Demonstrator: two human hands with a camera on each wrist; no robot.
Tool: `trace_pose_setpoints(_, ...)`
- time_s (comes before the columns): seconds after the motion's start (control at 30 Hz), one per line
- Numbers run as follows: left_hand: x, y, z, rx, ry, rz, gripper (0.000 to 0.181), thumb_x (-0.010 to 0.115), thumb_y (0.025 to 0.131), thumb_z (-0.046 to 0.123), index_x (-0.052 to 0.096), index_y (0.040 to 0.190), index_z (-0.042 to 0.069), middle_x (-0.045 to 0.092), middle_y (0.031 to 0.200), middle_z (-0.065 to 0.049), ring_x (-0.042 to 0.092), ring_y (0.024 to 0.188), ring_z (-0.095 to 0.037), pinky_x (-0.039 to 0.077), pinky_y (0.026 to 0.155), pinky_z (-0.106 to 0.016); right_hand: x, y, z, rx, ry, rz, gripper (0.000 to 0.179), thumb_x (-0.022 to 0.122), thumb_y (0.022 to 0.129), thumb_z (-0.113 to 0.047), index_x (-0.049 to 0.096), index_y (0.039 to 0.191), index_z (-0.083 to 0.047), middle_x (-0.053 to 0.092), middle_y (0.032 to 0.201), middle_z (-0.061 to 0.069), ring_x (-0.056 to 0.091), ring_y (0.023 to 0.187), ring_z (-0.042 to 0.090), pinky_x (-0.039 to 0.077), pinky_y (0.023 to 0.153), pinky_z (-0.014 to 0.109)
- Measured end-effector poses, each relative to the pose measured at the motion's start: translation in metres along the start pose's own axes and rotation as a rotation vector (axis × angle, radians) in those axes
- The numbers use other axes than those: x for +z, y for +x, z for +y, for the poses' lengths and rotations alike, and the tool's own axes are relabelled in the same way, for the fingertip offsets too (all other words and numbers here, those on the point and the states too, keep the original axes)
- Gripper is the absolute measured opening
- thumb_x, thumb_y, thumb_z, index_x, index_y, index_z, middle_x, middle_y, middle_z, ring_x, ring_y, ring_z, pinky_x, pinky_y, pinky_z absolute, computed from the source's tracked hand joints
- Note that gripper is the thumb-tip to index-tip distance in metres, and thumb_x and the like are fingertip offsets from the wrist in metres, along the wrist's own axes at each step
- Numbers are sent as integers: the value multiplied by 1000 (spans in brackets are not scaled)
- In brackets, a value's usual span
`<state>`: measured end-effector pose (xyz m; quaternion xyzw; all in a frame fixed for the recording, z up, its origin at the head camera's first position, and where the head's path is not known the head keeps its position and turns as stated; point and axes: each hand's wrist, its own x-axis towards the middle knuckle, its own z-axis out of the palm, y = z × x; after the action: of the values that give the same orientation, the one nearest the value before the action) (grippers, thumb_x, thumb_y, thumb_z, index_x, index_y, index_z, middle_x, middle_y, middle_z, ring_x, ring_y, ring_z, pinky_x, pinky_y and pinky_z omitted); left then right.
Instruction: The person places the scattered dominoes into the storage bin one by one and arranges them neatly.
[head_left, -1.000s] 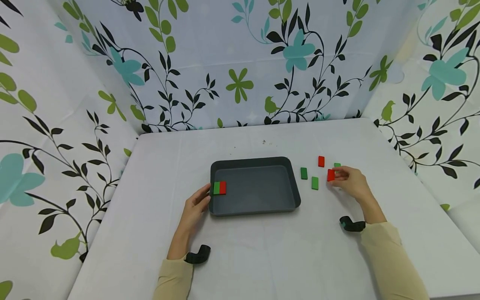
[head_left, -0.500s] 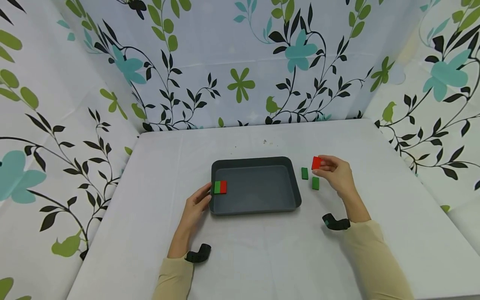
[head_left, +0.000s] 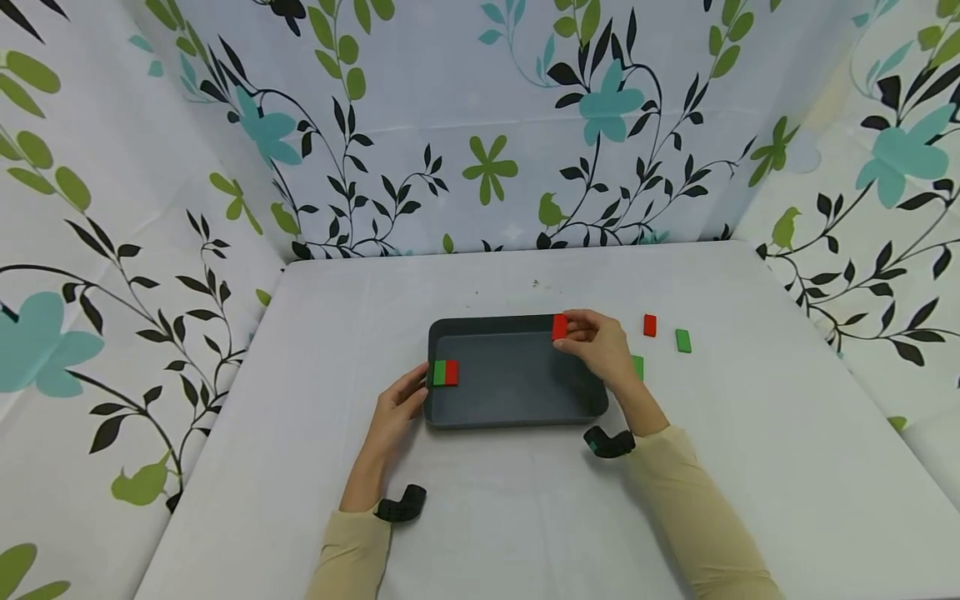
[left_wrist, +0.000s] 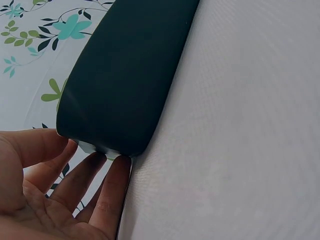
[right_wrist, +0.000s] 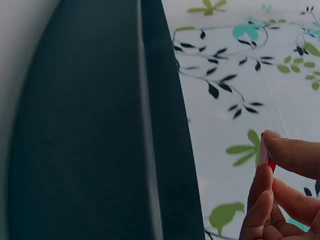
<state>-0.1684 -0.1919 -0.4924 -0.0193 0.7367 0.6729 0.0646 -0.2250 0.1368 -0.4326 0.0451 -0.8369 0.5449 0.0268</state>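
My right hand (head_left: 600,343) pinches a small flat red tile (head_left: 559,327) between thumb and fingers, over the far right corner of a dark grey tray (head_left: 517,375). The tile's thin edge shows between the fingertips (right_wrist: 270,135) in the right wrist view. At the tray's left end, my left hand (head_left: 392,412) rests its fairly straight fingers against the outer wall, as the left wrist view shows (left_wrist: 117,165). Inside the tray at that end, a green tile (head_left: 439,373) and a red tile (head_left: 452,372) lie side by side.
Right of the tray lie a red tile (head_left: 650,325), a green tile (head_left: 683,340) and another green tile (head_left: 637,367) partly covered by my right hand. A white cloth covers the table (head_left: 480,517). Patterned curtains (head_left: 420,125) close off the back and sides.
My right hand has carried the red tile leftward from the loose tiles to over the tray. The left hand stays at the tray's left end.
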Motion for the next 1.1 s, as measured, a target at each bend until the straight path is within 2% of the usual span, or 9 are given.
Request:
trace_pose_setpoints(0.33, 0, 1, 1, 10, -14, 6, 46, 49, 100, 5, 45, 146, 6, 41, 152, -17, 42, 139, -33, 48, 88, -20, 64, 13, -15, -30, -32, -74, 50, 81, 78, -5, 65, 124, -1, 68, 105, 18, 68, 90, 28, 55, 76, 33)
trace_pose_setpoints(0.6, -1, 0, 2, -4, -23, 3, 46, 51, 100, 5, 45, 146, 7, 42, 153, -14, 42, 140, -30, 48, 90, -21, 104, 14, -18, -7, -117, -134, 47, 84, 75, -8, 68, 119, -3, 69, 98, 11, 67, 83, 21, 55, 72, 30)
trace_pose_setpoints(0.77, 0, 0, 1, 9, -28, -9, 46, 50, 101, 6, 45, 147, 7, 41, 153, -14, 41, 140, -30, 47, 86, -15, 119, 13, -15, -8, -155, -168, 46, 84, 75, -7, 69, 118, -3, 69, 96, 10, 66, 80, 19, 54, 71, 29)
trace_pose_setpoints(1.1, -1, 0, 1, 5, -30, -14, 47, 50, 101, 6, 44, 147, 8, 40, 154, -13, 40, 141, -30, 47, 86, -15, 134, 14, -10, -19, -190, -212, 43, 84, 74, -4, 70, 115, 0, 68, 93, 11, 65, 76, 16, 54, 72, 29)
